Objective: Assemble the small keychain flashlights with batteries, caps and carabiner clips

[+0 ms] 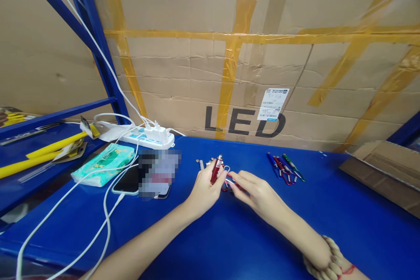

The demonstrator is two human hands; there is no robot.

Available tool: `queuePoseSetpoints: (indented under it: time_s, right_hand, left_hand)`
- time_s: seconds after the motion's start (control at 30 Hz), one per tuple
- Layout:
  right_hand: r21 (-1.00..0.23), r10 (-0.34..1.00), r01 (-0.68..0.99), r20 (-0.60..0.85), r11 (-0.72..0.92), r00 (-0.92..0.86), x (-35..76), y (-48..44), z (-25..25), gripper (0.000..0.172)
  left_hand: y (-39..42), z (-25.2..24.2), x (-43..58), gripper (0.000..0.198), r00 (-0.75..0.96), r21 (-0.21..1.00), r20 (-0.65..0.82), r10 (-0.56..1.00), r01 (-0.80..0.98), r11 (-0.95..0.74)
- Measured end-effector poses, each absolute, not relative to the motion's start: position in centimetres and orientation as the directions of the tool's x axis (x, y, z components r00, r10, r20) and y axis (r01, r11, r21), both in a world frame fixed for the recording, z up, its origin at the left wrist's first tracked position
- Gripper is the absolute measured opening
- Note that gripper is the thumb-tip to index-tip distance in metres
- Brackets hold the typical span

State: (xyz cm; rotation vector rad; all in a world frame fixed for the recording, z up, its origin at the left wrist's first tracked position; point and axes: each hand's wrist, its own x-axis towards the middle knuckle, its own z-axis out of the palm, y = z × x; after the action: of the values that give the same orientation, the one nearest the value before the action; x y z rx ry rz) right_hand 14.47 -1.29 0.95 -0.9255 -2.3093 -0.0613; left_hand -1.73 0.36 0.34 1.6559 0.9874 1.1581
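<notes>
My left hand (205, 188) is closed round a small red keychain torch (215, 169), holding it upright above the blue table (229, 236). My right hand (254, 190) pinches the torch's ring and clip end (229, 180), fingertips meeting the left hand's. Just behind the hands lie several small silver parts and torch pieces (205, 162). To the right lie several finished keychain torches (285, 168) in blue, red and green. My right wrist wears a bead bracelet with a red string (331, 262).
A white power strip (144, 136) with chargers sits at the back left, its white cables trailing toward me. A phone (128, 180), a blurred item and a green tissue pack (105, 164) lie left. A taped cardboard wall marked LED (244, 121) backs the table; a cardboard box (383, 170) sits right.
</notes>
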Motion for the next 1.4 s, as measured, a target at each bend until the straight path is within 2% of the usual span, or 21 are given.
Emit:
queuePoseSetpoints:
  time_s: [0.27, 0.47, 0.53, 0.7, 0.87, 1.17, 1.3, 1.4]
  right_hand:
    - [-0.247, 0.605, 0.620, 0.643, 0.744, -0.470, 14.8, -1.1, 0.9, 0.027]
    - [-0.223, 0.521, 0.681, 0.810, 0.698, -0.269, 15.5, -0.9, 1.6, 0.019]
    - [-0.210, 0.493, 0.679, 0.833, 0.703, -0.253, 15.4, -1.0, 1.6, 0.018]
    - [-0.144, 0.468, 0.679, 0.823, 0.720, -0.322, 14.9, -1.4, 1.1, 0.020]
    - [-0.162, 0.437, 0.692, 0.866, 0.704, -0.242, 14.7, -1.3, 1.0, 0.021]
    - [-0.160, 0.453, 0.688, 0.850, 0.708, -0.269, 14.6, -1.2, 0.8, 0.020]
    - [-0.197, 0.489, 0.685, 0.832, 0.702, -0.261, 14.9, -1.1, 0.7, 0.020]
    - [-0.253, 0.553, 0.634, 0.763, 0.731, -0.334, 15.6, -0.7, 0.8, 0.022]
  left_hand:
    - [0.1, 0.3, -1.7, 0.022, 0.278, 0.894, 0.331, 0.902, 0.215, -0.394]
    - [-0.4, 0.7, -2.2, 0.037, 0.414, 0.763, 0.316, 0.854, 0.425, -0.488]
    - [-0.5, 0.6, -2.1, 0.038, 0.435, 0.720, 0.301, 0.849, 0.480, -0.501]
    - [-0.3, 0.4, -2.0, 0.039, 0.432, 0.702, 0.319, 0.844, 0.490, -0.516]
    - [-0.4, 0.4, -1.9, 0.035, 0.447, 0.674, 0.333, 0.831, 0.503, -0.541]
    - [-0.4, 0.4, -2.0, 0.035, 0.405, 0.712, 0.356, 0.842, 0.465, -0.526]
    - [-0.1, 0.4, -1.9, 0.032, 0.338, 0.755, 0.365, 0.867, 0.437, -0.489]
    - [0.3, 0.4, -2.0, 0.028, 0.284, 0.800, 0.355, 0.890, 0.401, -0.447]
